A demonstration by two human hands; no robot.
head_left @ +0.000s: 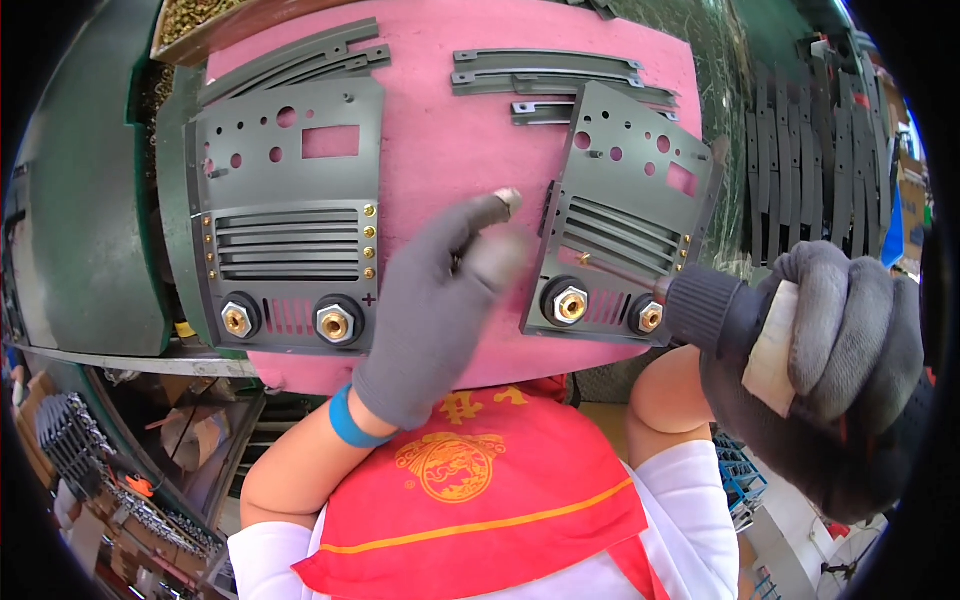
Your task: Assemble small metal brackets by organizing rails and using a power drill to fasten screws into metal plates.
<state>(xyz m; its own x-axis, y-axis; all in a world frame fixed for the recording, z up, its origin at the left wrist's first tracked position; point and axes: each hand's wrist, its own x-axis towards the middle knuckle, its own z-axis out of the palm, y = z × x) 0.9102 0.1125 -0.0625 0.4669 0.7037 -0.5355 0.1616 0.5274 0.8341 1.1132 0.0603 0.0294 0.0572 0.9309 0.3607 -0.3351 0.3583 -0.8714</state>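
My right hand (840, 340), in a grey glove, is closed around a black electric screwdriver (712, 312) with pale tape on its body. A thin bit reaches left from it, and a small brass screw (585, 258) shows at its tip, over the right-hand dark grey panel (610, 190). My left hand (430, 300), also gloved, hovers left of that panel. Its fingers are apart, one fingertip is bare, and another finger is blurred; nothing shows between them. A second grey panel (290, 190) lies further left, with brass screws beside its slats and two large brass-and-silver connectors below.
Both panels rest on a pink mat (430, 130). Loose dark metal strips lie at the back left (300, 60) and back right (550, 75). A box of small brass parts (200, 15) stands at the far left corner. Many dark strips (810, 150) are stacked on the right.
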